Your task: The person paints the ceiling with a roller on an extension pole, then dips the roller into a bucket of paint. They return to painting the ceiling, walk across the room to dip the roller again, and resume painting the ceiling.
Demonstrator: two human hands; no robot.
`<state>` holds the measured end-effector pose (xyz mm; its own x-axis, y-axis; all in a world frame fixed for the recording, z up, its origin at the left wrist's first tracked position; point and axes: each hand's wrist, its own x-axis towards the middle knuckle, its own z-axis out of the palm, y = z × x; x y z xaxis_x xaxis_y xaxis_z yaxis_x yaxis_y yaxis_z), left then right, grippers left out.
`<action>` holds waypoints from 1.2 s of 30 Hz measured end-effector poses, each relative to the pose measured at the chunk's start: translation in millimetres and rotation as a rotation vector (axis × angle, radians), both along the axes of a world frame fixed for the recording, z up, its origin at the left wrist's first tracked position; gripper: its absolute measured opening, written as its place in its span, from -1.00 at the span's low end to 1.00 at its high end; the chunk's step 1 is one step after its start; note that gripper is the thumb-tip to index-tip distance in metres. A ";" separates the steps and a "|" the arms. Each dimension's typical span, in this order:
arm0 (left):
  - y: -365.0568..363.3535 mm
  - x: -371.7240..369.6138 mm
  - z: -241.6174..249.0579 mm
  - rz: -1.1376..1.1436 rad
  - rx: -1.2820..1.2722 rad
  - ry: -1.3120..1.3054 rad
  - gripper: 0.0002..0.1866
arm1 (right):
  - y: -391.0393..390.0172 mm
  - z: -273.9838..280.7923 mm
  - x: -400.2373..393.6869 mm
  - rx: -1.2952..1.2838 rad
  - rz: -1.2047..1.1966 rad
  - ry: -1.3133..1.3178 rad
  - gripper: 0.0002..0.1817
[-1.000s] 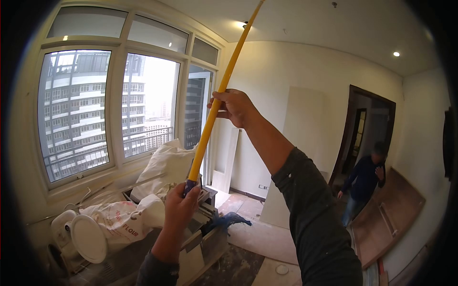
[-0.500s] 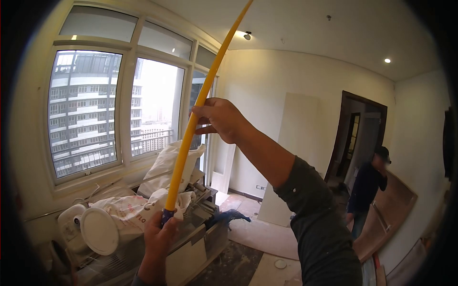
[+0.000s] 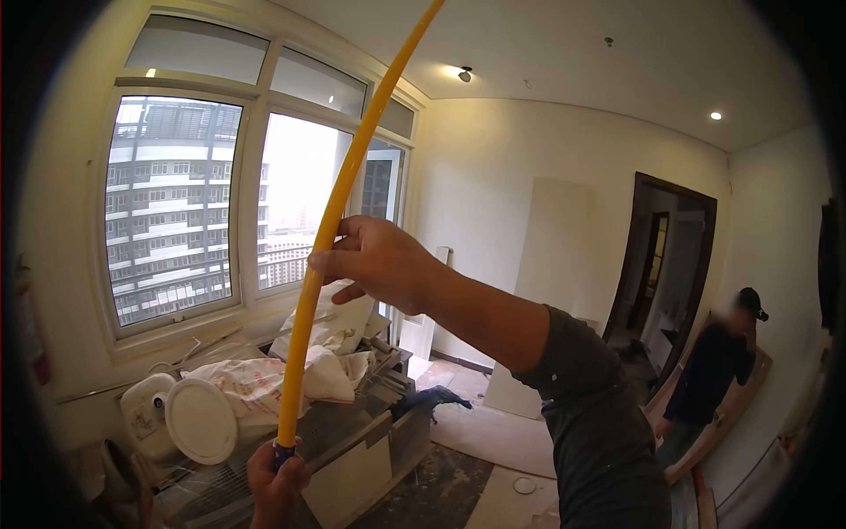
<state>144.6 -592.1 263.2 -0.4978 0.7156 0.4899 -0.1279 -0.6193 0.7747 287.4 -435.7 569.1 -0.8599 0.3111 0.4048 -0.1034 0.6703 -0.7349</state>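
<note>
A long yellow pole [image 3: 308,326] slants from the bottom centre up past the top edge, curving slightly. At its lower end is a dark blue part with light dots [image 3: 283,454], and my left hand [image 3: 277,485] is closed around it. Higher up, my right hand [image 3: 379,260] pinches the pole between thumb and fingers, its other fingers partly spread. Its dark grey sleeve is pushed back on the forearm. The pole's upper tip lies outside the view.
Whitish sacks [image 3: 247,388], a round white lid [image 3: 201,421] and stacked boards lie below the windows at left. A blue cloth-like bundle [image 3: 434,398] hangs beside them. Another person [image 3: 709,375] stands at right near a doorway [image 3: 659,264] and a leaning board.
My right hand has moved down along the pole, and my left hand sits lower in view. The view has shifted slightly. The other person appears farther right and lower.
</note>
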 end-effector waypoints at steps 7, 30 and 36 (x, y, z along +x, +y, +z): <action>-25.2 -10.2 -21.9 0.004 -0.044 0.061 -0.72 | -14.3 -18.5 -0.8 -0.033 0.059 -0.051 -0.31; 66.4 32.9 97.6 -0.014 -0.078 0.148 -0.70 | 90.5 41.2 19.8 -0.188 -0.120 0.255 -0.65; 135.8 43.8 124.5 -0.011 -0.079 0.182 -0.69 | 157.4 57.4 28.6 -0.240 -0.138 0.354 -0.64</action>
<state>188.4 -456.3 387.7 -0.3984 0.7601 0.5134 0.0127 -0.5551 0.8317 316.1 -278.3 626.6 -0.6253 0.5343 0.5688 -0.2975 0.5106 -0.8067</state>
